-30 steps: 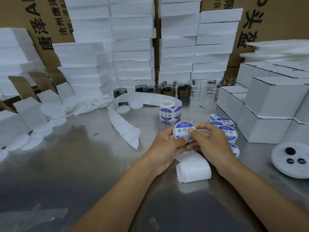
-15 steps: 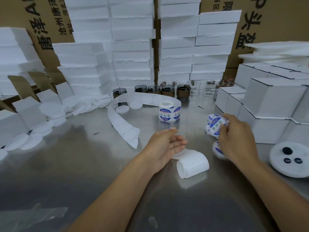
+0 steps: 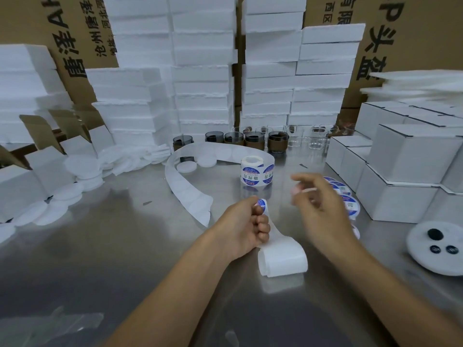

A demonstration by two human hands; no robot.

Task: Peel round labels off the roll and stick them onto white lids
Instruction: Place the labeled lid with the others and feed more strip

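The left hand (image 3: 244, 227) is curled into a fist round the backing strip (image 3: 274, 236) and pinches it just under a blue round label (image 3: 261, 203), which stands up at the top of the fist. The strip's long axis runs from that pinch down and toward the person, ending in a loose curl lying on the counter (image 3: 125, 246). The right hand (image 3: 323, 209) hovers just to the right of the label, near it but apart. Its fingers are loosely bent and, as far as the blur allows, hold nothing. It is the free hand and the nearer one, so the peel looks to be its job, reaching leftward to the label's edge.

Behind the right hand, partly hidden by it, lie the labelled lids (image 3: 352, 205), close against the white boxes (image 3: 406, 171), which are closed. The label roll (image 3: 256, 172) stands upright beyond both hands. A blank lid (image 3: 186, 167) lies well apart, far and to the left, inside the bend of a spent liner (image 3: 190, 196); reaching it means crossing past the fist.

Further back, the dark jars (image 3: 255, 140) hold something dark, and the clear jars (image 3: 315, 141) look empty. A round tray (image 3: 426, 261) at the right carries three black pieces.
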